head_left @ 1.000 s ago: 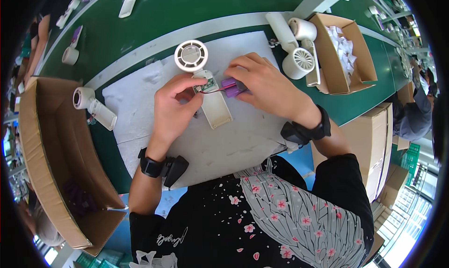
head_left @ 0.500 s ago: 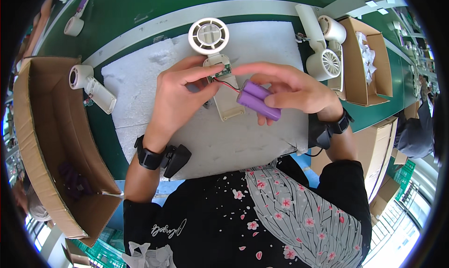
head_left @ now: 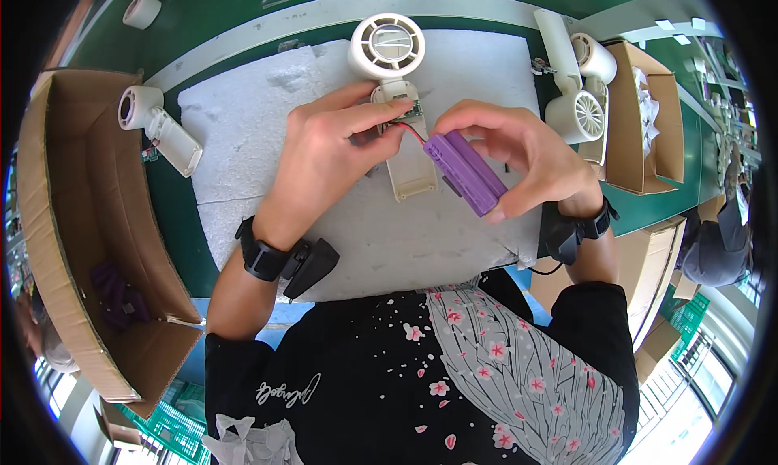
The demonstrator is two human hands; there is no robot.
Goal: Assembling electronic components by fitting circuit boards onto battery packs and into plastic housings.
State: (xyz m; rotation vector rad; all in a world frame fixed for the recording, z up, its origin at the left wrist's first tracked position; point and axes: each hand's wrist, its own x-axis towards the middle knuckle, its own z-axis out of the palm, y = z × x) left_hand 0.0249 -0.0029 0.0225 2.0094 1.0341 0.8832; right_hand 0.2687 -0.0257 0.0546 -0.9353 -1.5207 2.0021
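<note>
A white handheld fan (head_left: 416,173) lies on a foam sheet with its handle half exposed and its round head away from me. My left hand (head_left: 332,141) grips the top of the handle, thumb on the green circuit board (head_left: 412,111). Between the fingers and thumb of my right hand (head_left: 535,153) is a purple twin-cell battery pack (head_left: 468,173), held at a slant above the foam, right of the handle. Red and black wires (head_left: 414,131) run from the pack toward the board, partly hidden by my left fingers.
The white foam sheet (head_left: 243,116) covers the green bench before me. At left stands an open cardboard box (head_left: 154,360) with purple packs inside, beside another fan part (head_left: 174,145). Several white fans (head_left: 575,116) and a smaller cardboard box (head_left: 622,161) sit at right.
My right hand has turned the battery pack so it slopes more steeply, and its index finger has drawn back from the board. Fan and hands appear shifted slightly right in view.
</note>
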